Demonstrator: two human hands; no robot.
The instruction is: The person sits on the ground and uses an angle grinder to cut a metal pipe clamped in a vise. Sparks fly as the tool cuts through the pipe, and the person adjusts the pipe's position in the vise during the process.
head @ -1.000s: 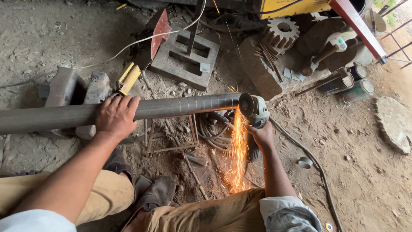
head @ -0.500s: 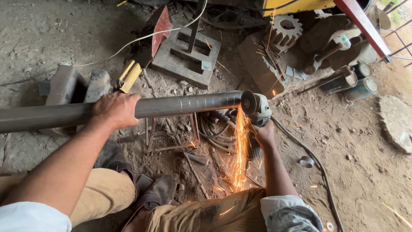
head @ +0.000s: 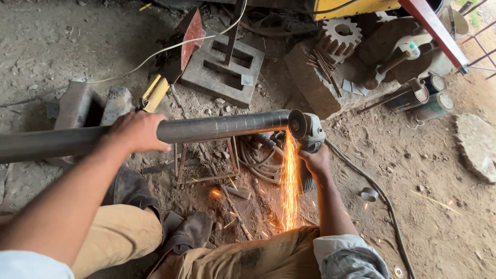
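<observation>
Pressing down on a long grey steel pipe (head: 222, 126), the left hand (head: 135, 132) lies with its palm and curled fingers over the top of the tube, probably to stop it from rolling or shaking. The pipe runs nearly level from the left edge of the view to the middle and rests on a small metal stand (head: 206, 163) made of thin bars, so its free end hangs above the dirt floor (head: 439, 206). The right hand (head: 316, 160) is closed tightly around the body of an angle grinder (head: 309, 133), and the disc meets the very end of the pipe. A stream of orange sparks (head: 289, 186) falls straight down toward the person's knees, which suggests the disc turns away from the face. A black cable (head: 382, 201) leads from the tool across the ground to the right. Further away lie a square steel frame (head: 222, 67), a large gear wheel (head: 338, 36) and some cans (head: 426, 98), well apart from the pipe.
</observation>
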